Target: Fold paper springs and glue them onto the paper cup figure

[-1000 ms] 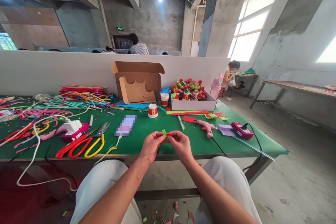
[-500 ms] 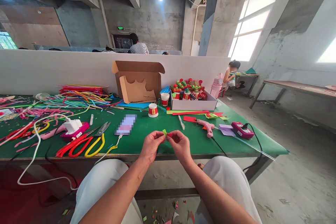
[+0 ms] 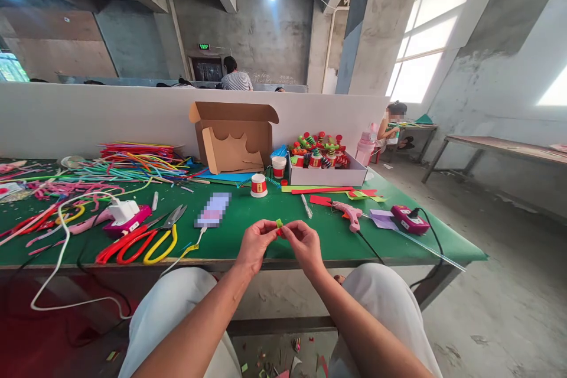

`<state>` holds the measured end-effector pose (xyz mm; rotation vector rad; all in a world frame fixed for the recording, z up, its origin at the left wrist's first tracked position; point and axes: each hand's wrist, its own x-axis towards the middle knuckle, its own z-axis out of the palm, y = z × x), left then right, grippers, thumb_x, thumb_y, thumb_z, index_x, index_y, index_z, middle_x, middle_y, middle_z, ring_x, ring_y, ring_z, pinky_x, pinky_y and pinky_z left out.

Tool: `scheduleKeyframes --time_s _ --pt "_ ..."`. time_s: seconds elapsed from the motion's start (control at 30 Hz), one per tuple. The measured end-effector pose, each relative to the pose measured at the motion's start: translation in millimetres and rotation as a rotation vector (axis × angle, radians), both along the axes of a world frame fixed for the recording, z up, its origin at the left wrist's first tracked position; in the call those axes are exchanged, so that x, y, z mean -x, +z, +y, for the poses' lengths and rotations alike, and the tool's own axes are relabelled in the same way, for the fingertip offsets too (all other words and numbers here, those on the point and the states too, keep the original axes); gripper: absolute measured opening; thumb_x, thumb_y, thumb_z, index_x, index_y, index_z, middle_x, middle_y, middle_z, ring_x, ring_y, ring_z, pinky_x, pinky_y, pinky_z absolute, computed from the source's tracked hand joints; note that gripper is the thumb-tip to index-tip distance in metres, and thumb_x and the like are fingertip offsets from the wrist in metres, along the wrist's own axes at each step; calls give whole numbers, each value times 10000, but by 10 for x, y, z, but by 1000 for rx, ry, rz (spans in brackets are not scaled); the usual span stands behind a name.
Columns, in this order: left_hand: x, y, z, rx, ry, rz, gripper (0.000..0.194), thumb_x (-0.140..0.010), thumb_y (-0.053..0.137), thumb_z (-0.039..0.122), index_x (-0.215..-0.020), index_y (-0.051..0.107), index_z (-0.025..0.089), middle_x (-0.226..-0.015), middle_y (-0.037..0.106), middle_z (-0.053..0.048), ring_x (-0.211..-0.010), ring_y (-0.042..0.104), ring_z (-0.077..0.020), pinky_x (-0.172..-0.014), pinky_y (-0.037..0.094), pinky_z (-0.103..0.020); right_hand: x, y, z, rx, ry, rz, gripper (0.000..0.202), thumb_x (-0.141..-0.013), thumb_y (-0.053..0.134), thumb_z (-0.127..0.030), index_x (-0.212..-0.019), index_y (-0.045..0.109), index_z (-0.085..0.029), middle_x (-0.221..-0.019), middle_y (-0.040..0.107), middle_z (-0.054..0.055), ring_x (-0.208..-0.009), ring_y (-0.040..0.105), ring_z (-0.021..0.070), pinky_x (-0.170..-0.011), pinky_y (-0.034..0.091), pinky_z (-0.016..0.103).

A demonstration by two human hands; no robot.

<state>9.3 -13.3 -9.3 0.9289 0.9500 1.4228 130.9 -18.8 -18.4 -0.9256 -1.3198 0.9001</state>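
My left hand and my right hand meet above the front edge of the green table. Both are closed, fingertips pinching a small folded green and red paper strip between them. Much of the strip is hidden by the fingers. Beyond them stands a red and white paper cup, upright, with a second cup behind it. A white pen-like stick lies past my right hand. Farther right rests a pink hot glue gun.
Scissors and a phone lie left, near a white cable. Pipe cleaners are heaped at back left. A cardboard box and a white box of finished cup figures stand behind. A power strip sits right.
My fingers have shifted slightly on the paper strip, and its red part now shows lower between the fingertips. The things on the table have stayed in place.
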Motion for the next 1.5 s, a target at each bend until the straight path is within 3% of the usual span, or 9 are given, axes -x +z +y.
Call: scheduleKeyframes --time_s 0.1,0.2,0.37,0.77,0.87,1.13,1.5 --pt "-10 8 -15 -7 -22 -1 293 -458 853 301 -655 691 157 -659 681 -24 -636 580 -138 -655 454 -274 -6 -7 35 87 55 105 233 -671 737 -392 -678 594 -208 -644 610 -10 -613 569 145 -617 482 271" --pt "-13 16 -24 0 -47 -33 314 -453 865 321 -667 705 156 -681 698 -32 -648 593 -142 -667 461 -276 -13 8 34 162 103 220 318 -611 793 -422 -795 637 -215 -749 652 -7 -644 598 144 -661 506 285" --pt "-5 15 -15 11 -99 -60 358 -433 880 347 -690 730 147 -671 707 -43 -627 588 -137 -671 466 -284 -16 41 -4 284 221 280 380 -604 798 -464 -855 728 -188 -814 725 45 -725 642 180 -770 513 333" --pt "8 33 -46 -31 -138 -28 315 -582 797 376 -798 762 150 -766 746 -82 -728 653 -192 -778 494 -338 -16 -3 53 243 119 222 379 -635 750 -511 -805 738 -173 -724 728 43 -701 662 199 -757 531 351" --pt "-1 32 -46 -47 -107 31 315 -551 825 343 -799 755 163 -806 750 -72 -755 653 -188 -801 492 -334 -21 0 44 242 102 207 363 -641 750 -504 -788 731 -172 -744 730 50 -713 659 198 -754 527 341" --pt "24 15 -20 -32 -40 45 313 -516 834 341 -748 731 158 -770 732 -59 -713 623 -161 -719 483 -289 -47 79 6 317 245 300 332 -587 812 -422 -794 735 -175 -785 732 40 -738 661 173 -812 505 322" --pt "17 23 -23 -92 -68 110 273 -563 801 372 -684 658 173 -647 685 -24 -619 625 -160 -675 496 -299 -32 87 7 321 173 291 296 -531 832 -386 -692 688 -183 -672 689 14 -639 630 163 -707 520 310"
